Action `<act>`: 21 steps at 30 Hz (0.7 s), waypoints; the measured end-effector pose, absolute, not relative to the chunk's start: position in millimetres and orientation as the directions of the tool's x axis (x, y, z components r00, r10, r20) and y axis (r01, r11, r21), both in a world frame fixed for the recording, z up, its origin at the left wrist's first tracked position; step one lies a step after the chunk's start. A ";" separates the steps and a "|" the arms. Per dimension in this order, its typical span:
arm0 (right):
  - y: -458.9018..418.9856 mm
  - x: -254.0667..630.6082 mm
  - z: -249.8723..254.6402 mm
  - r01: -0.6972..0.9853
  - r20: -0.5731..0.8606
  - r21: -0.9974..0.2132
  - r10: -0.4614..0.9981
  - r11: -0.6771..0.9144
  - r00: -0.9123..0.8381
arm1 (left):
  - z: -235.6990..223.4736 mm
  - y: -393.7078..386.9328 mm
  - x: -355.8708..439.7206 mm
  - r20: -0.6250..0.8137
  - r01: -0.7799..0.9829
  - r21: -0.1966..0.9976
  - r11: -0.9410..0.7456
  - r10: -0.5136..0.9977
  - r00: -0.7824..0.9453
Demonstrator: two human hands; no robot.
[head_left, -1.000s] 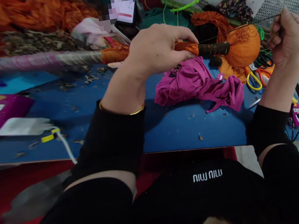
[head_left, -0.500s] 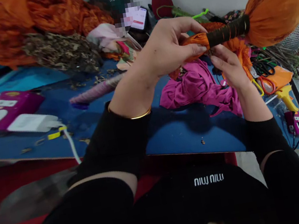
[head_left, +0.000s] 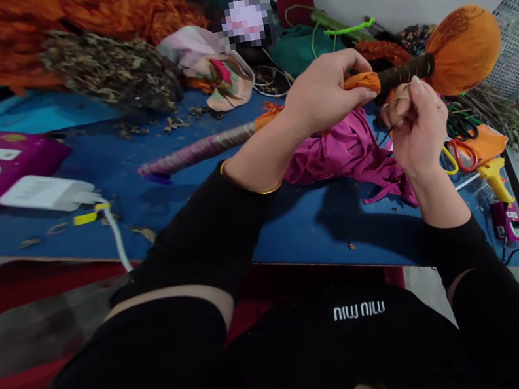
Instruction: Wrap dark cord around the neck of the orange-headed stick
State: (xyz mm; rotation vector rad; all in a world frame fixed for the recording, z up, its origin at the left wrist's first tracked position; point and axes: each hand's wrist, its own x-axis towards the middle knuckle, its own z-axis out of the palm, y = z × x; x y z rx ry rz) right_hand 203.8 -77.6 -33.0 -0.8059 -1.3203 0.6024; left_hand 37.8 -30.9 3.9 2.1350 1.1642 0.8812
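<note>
Above the magenta cloth, the left hand has its grip closed around the wrapped stick, just beside its dark binding; an orange bulb of fabric tops the stick, up and right of the cloth; the right hand, at the cloth's right end, pinches a dark strand near the binding; right of the cloth on the table lies a yellow glue gun; well left of it, a purple box.
</note>
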 end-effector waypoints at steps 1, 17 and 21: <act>-79.1 202.9 -30.9 0.008 0.545 -0.830 0.807 0.558 0.225 | 0.3 -30.3 41.0 0.317 0.478 0.730 -0.489 0.861 0.398; -96.6 196.6 -18.7 0.042 0.554 -0.828 0.805 0.559 0.212 | -6.9 -39.9 52.1 0.281 0.653 0.626 -0.426 0.905 0.320; -101.3 209.9 -1.5 0.278 0.757 -0.632 0.653 0.724 0.021 | -6.4 -38.4 48.1 0.265 0.681 0.592 -0.431 0.902 0.340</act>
